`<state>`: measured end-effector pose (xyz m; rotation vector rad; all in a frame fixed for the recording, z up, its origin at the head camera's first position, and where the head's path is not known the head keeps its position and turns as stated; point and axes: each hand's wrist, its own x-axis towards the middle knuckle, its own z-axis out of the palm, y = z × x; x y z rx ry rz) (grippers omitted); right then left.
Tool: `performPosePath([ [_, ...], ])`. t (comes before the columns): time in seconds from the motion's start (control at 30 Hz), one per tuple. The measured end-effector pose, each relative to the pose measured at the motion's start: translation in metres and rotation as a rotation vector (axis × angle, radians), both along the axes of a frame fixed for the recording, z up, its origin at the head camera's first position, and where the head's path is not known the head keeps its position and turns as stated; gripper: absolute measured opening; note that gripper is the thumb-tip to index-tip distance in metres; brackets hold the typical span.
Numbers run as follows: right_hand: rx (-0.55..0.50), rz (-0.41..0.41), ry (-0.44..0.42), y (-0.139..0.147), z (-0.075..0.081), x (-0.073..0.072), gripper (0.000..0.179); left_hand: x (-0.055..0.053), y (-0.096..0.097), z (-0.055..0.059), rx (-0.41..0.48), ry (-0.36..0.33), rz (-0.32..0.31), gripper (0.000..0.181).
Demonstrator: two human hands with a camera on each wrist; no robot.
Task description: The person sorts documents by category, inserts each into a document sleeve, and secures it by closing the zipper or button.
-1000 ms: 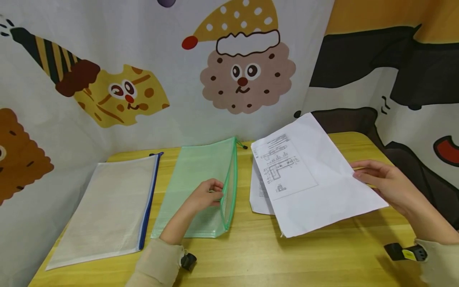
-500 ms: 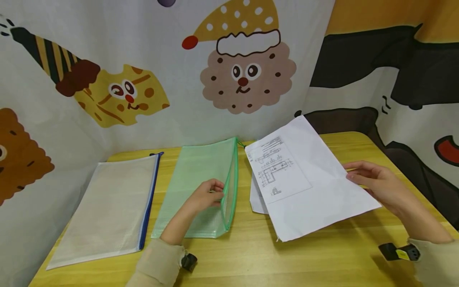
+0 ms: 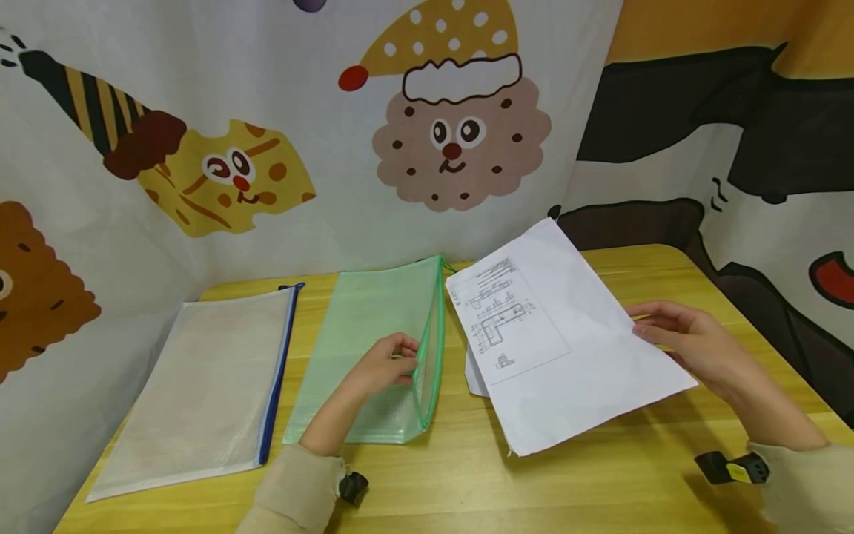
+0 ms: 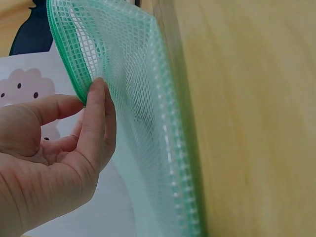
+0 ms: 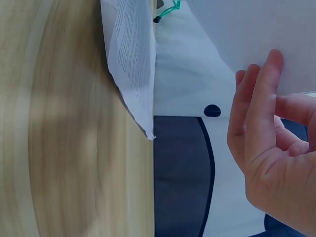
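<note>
Clearly, the translucent green mesh pouch gapes open.

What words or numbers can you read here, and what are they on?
Nothing can be read clearly.
Sheet in the right hand: tiny print around a drawing, too small to read.
Paper on the table: rows of print, too blurred to read.
Green pouch and white pouch: no writing that I can see.
Yellow patch by the right wrist: too small to tell.
</note>
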<state>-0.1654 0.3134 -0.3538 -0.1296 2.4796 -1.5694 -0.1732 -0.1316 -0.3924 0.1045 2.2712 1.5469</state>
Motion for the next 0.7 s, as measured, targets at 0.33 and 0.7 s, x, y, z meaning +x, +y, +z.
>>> performPosePath([
  [0.33,-0.007,0.016,-0.002,-0.008,-0.002,-0.001,0.022,0.001,0.002,0.000,0.007,-0.002,0.008,0.026],
  [0.7,-0.017,0.021,-0.015,-0.018,-0.002,-0.003,0.020,-0.001,0.005,-0.002,0.017,-0.007,0.007,0.025],
])
